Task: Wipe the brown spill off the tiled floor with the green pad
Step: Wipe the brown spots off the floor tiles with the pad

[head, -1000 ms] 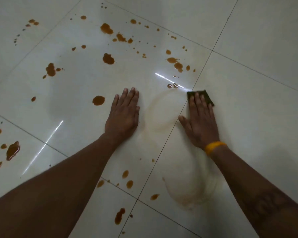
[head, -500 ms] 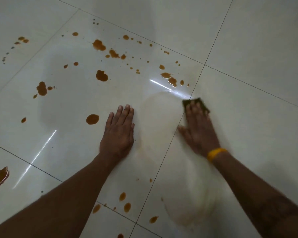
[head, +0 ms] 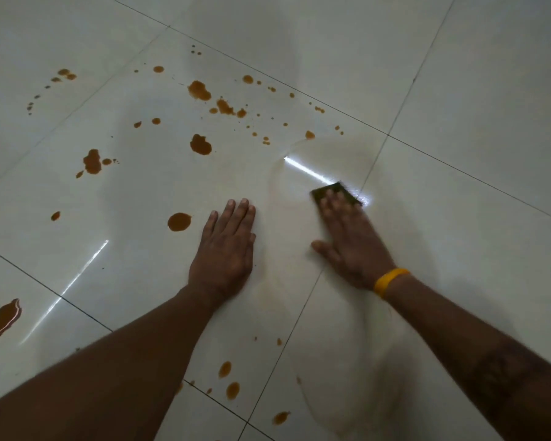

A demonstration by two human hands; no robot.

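Note:
My right hand [head: 352, 238] lies flat on the dark green pad [head: 326, 190], pressing it to the white tiled floor [head: 458, 233] beside a grout line; only the pad's far edge shows past my fingertips. My left hand [head: 225, 249] rests palm-down on the tile to the left, fingers together, holding nothing. Brown spill drops [head: 200, 144] are scattered across the tile beyond and left of my hands, with a round blot [head: 178, 221] just left of my left hand. A faint brownish smear ring [head: 299, 173] surrounds the pad.
A larger brown puddle [head: 5, 318] lies at the far left edge. More drops [head: 232, 389] sit near my left forearm. A yellow band [head: 388, 281] circles my right wrist. Tiles to the right and far side show no stains.
My right hand has slid the pad leftwards and away across the grout line, and the drops that lay beyond it are smeared away. My left hand stays planted. The view has shifted.

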